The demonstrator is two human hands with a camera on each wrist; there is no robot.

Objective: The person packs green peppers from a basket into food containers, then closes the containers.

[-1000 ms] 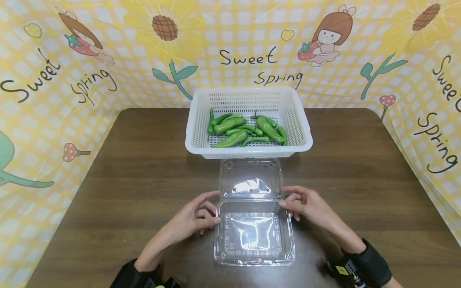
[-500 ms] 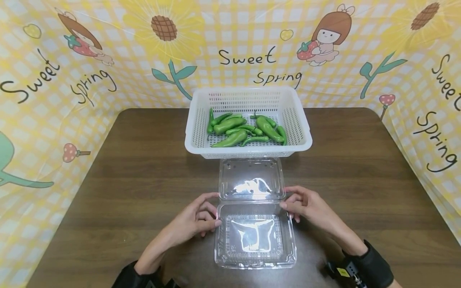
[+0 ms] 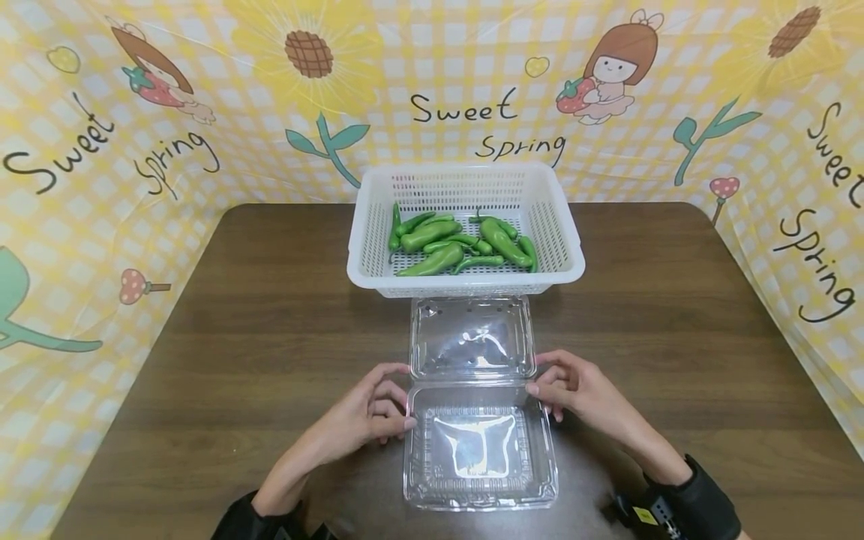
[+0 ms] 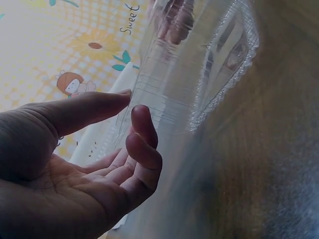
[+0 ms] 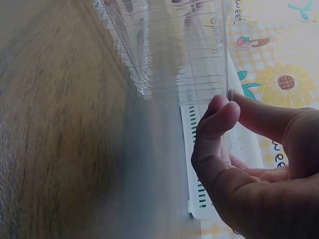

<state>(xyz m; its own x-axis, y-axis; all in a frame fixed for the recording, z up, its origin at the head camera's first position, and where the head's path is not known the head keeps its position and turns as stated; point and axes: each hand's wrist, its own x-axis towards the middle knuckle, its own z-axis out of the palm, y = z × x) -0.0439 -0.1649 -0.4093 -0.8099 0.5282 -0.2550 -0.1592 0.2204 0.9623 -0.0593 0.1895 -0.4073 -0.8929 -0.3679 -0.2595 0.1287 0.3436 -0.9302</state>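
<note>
A clear plastic clamshell container lies with its lid folded back toward the basket; nothing is inside. On its left side my left hand pinches the rim, thumb on top and fingers curled beneath, index finger reaching toward the hinge. Opposite, my right hand pinches the right rim near the hinge. In the left wrist view the thumb meets the edge of the clear wall; the right wrist view shows the fingertips at the container's edge.
A white perforated basket stands just beyond the lid, with several green peppers on its floor. The dark wooden table is bordered by a yellow checked cloth at the back and sides.
The container has slid slightly toward me, both hands staying at its rim. The glare on its lid has shrunk. The basket and peppers have not moved.
</note>
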